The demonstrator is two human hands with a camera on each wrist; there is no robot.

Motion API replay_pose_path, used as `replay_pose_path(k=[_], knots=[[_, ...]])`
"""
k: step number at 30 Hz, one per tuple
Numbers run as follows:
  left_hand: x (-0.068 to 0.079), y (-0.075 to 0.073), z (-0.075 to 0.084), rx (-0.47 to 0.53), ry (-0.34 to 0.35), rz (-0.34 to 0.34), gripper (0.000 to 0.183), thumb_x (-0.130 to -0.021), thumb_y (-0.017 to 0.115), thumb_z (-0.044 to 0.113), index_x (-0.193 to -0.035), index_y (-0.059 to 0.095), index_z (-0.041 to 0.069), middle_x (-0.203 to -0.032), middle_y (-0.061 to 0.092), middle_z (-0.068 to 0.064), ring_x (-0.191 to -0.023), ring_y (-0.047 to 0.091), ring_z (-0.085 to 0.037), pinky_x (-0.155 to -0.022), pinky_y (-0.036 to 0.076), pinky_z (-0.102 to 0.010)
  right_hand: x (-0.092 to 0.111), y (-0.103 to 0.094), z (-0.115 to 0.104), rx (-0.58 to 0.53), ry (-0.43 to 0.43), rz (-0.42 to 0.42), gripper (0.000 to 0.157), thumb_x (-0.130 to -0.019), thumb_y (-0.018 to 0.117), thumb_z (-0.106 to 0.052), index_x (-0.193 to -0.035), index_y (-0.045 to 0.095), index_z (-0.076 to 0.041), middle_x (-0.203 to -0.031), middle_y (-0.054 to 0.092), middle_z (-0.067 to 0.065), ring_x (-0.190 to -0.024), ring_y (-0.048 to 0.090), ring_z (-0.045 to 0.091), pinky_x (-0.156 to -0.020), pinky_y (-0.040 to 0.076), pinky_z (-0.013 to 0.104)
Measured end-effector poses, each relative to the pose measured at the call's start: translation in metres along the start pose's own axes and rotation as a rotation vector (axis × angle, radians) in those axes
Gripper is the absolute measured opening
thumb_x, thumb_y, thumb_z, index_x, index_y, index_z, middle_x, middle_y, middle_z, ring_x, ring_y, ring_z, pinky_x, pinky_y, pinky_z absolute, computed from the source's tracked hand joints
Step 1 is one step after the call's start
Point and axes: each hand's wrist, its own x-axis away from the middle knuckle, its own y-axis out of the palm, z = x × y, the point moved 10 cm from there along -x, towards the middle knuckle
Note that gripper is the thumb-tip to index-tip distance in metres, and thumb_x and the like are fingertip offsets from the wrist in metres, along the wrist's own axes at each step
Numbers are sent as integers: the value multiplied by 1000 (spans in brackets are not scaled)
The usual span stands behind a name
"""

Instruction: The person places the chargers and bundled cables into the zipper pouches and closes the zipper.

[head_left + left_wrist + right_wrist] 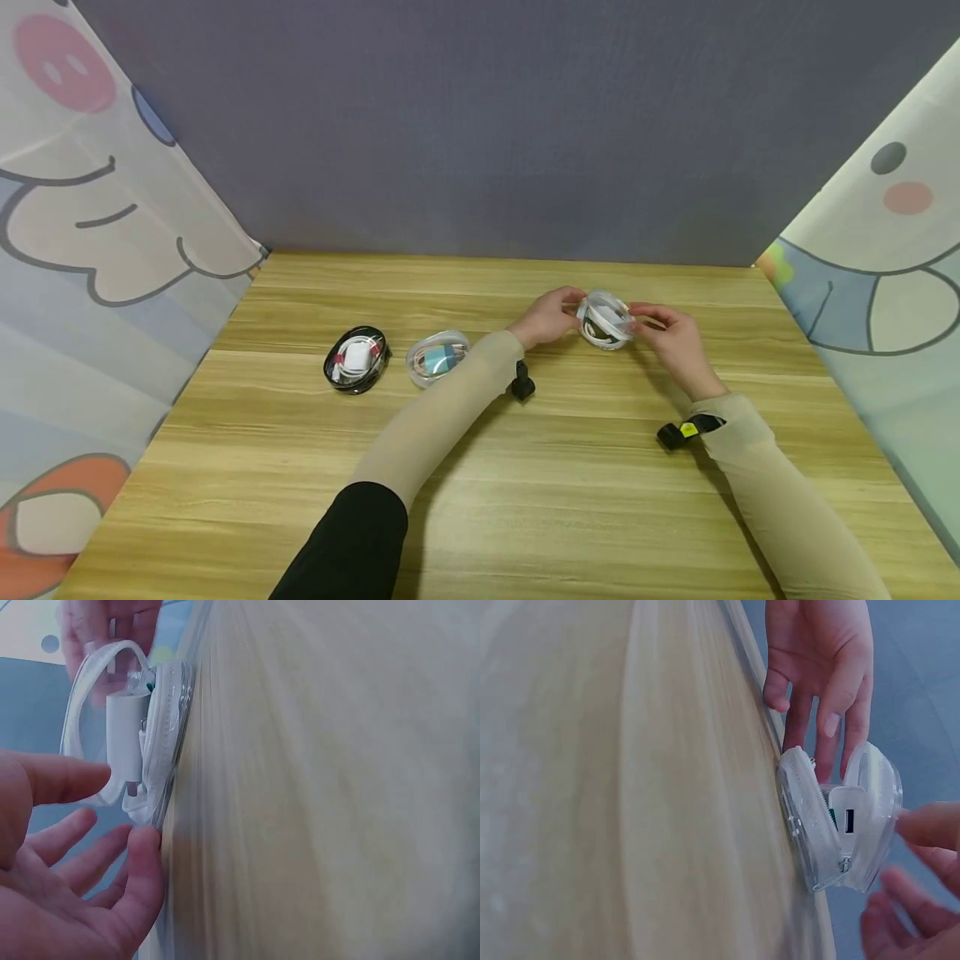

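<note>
A round clear zip case (609, 307) with white zipper trim stands on the table between both hands, its two halves spread apart. Inside it, the left wrist view shows a white charger plug (126, 739), and a pale coiled cable is visible from the head. My left hand (551, 318) is at the case's left side, a fingertip against its lower edge and the thumb near the raised lid. From the right, my right hand (678, 346) reaches in, one fingertip touching the lid's rim in the right wrist view while its other fingers hang apart from the case.
Left on the wooden table (570, 500) lies a black-rimmed round case (357, 360) with a white plug and cable. Beside it, a white-rimmed case (437, 357) with a light blue block is partly covered by the left forearm. A grey panel (510, 133) borders the back.
</note>
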Motion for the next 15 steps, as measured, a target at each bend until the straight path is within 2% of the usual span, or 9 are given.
replay_pose_path(k=[4, 8, 11, 13, 15], knots=[[-1, 1, 0, 24, 0, -35, 54, -95, 66, 5, -145, 51, 14, -140, 55, -3, -123, 55, -19, -79, 52, -26, -1, 5, 7, 75, 39, -73, 44, -92, 70, -3, -131, 55, 12, -138, 52, 29, -128, 50, 40, -94, 47, 18], [0, 0, 0, 17, 5, -51, 51, -96, 65, 8, -144, 53, 17, -134, 59, -2, -121, 56, -18, -85, 51, -26, -3, 12, 13, 130, 63, -137, 53, -92, 71, -3, -138, 49, 11, -138, 51, 31, -128, 49, 42, -98, 44, 23], [3, -1, 2, -6, 24, -57, 48, -96, 65, 9, -143, 54, 15, -132, 60, -4, -119, 57, -19, -86, 51, -26, -2, 14, 17, 144, 89, -156, 54, -92, 70, -4, -140, 48, 9, -138, 51, 30, -127, 50, 42, -93, 43, 18], [6, -2, 2, -23, 30, -59, 46, -97, 65, 11, -142, 55, 13, -130, 61, -5, -118, 58, -18, -83, 52, -26, -2, 15, 18, 151, 96, -170, 55, -92, 70, -5, -140, 48, 8, -139, 51, 30, -127, 50, 42, -91, 44, 18], [8, -4, 1, -27, 26, -60, 43, -98, 65, 13, -139, 56, 12, -126, 63, -5, -112, 60, -17, -78, 53, -26, -2, 16, 19, 162, 99, -185, 54, -92, 71, -7, -140, 49, 7, -139, 51, 29, -127, 50, 42, -94, 45, 22]])
